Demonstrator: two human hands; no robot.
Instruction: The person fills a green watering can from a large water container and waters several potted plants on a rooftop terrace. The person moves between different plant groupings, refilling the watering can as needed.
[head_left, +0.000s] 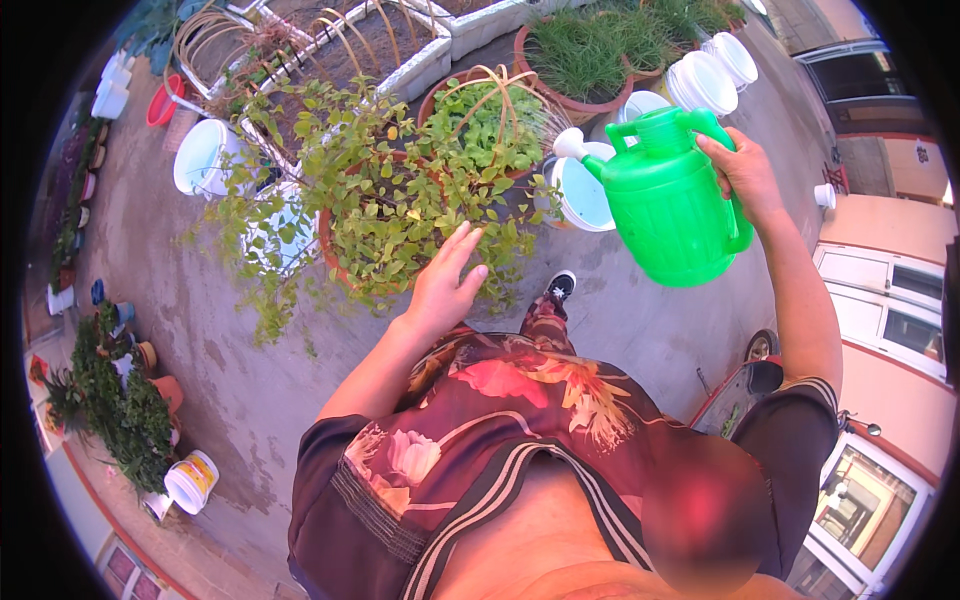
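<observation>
My right hand (741, 171) grips the handle of a green plastic watering can (660, 199), held up off the ground. Fine streams of water leave its white sprinkler rose (570, 142) and fall on a pot of light green leafy plants (487, 124) with bent hoops over it. With fingers extended and nothing in it, my left hand (448, 283) is at the near side of a bushy potted plant (386, 232). Whether it touches the leaves I cannot tell. Behind the can's spout, a white bucket (583, 196) stands on the ground, pale blue inside.
White planter boxes (420, 64) of soil with hoops lie at the far side. A pot of grassy plants (577, 56) stands beside white buckets (701, 81). Another white bucket (204, 159) is left of the bush. A vehicle (739, 390) is parked at my right on the concrete (240, 405).
</observation>
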